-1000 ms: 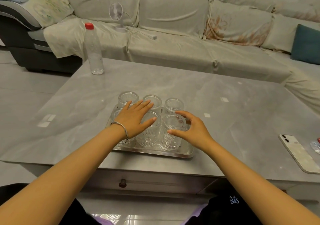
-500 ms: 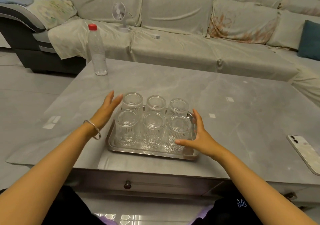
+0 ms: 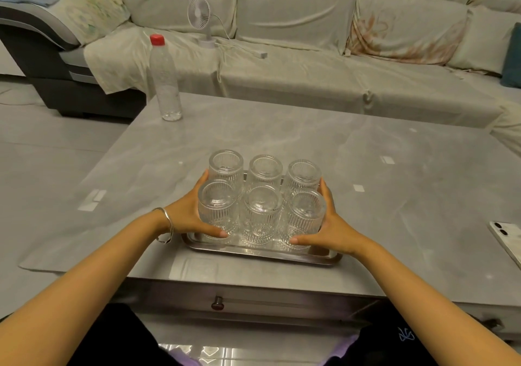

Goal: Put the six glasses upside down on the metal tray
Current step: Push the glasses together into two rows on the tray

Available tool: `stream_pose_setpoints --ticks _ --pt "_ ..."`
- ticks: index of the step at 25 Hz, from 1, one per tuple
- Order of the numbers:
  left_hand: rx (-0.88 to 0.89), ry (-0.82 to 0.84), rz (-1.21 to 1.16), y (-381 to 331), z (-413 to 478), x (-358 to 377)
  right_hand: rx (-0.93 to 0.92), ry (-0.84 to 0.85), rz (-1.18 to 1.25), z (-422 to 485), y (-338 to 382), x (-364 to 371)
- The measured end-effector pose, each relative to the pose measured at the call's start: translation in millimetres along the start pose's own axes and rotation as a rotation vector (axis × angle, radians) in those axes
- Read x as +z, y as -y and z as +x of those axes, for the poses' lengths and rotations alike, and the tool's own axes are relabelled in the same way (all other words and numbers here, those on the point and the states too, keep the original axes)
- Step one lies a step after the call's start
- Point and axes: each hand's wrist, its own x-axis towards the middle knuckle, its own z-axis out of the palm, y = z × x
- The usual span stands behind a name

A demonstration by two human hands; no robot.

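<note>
Several clear ribbed glasses stand upside down on the metal tray (image 3: 262,255) near the table's front edge, in two rows of three. My left hand (image 3: 186,217) cups the front left glass (image 3: 217,206) from the left, thumb in front of it and fingertips reaching the back left glass (image 3: 225,165). My right hand (image 3: 335,226) cups the front right glass (image 3: 306,210) from the right, thumb at its base. The front middle glass (image 3: 260,210) stands between them, touched by neither hand.
A water bottle with a red cap (image 3: 165,84) stands at the far left corner of the grey table (image 3: 282,140). A white phone (image 3: 507,239) lies at the right edge. A small fan (image 3: 200,19) sits on the sofa behind.
Both hands were spread above and beside the glasses; they have closed in from the two sides and now press against the outer front glasses. The view has shifted slightly.
</note>
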Motion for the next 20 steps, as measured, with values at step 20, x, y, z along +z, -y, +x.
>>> stream_pose_setpoints --ticks 20 --pt "0.037 -0.072 -0.032 7.5 4.7 15.4 0.003 -0.089 0.001 -4.8 -11.1 5.5"
